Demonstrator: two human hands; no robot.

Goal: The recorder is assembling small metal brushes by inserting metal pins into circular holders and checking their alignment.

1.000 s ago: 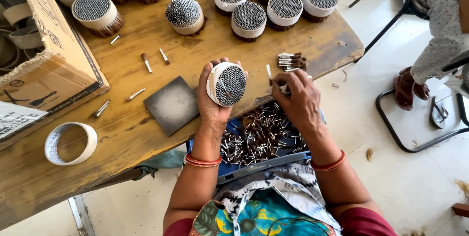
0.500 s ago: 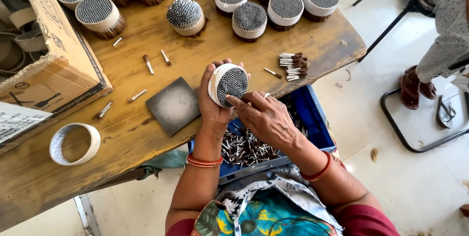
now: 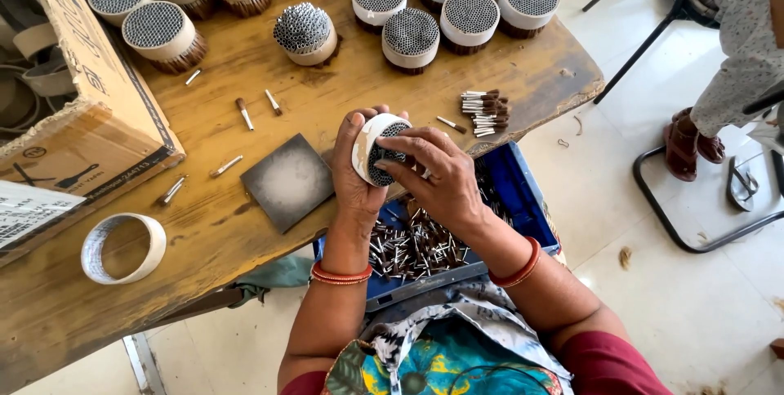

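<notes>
My left hand (image 3: 353, 168) grips a round white ring packed with thin silver-tipped sticks (image 3: 377, 150), tilted toward me above the table edge. My right hand (image 3: 434, 174) rests on the face of that bundle, fingertips pressing among the stick ends. Below my hands a blue tray (image 3: 523, 199) on my lap holds several loose sticks (image 3: 408, 246). A small pile of sticks (image 3: 483, 111) lies on the wooden table (image 3: 204, 223) to the right of my hands.
Several filled white rings (image 3: 469, 15) stand along the table's far side. A dark square pad (image 3: 287, 180), an empty white ring (image 3: 122, 247), scattered sticks (image 3: 243, 112) and a cardboard box (image 3: 90, 109) lie at left. Another person's sandalled foot (image 3: 684, 146) is at right.
My right hand moved from the small pile on the table, over the blue tray, up to the face of the bundle. The left hand tilted the bundle more toward me.
</notes>
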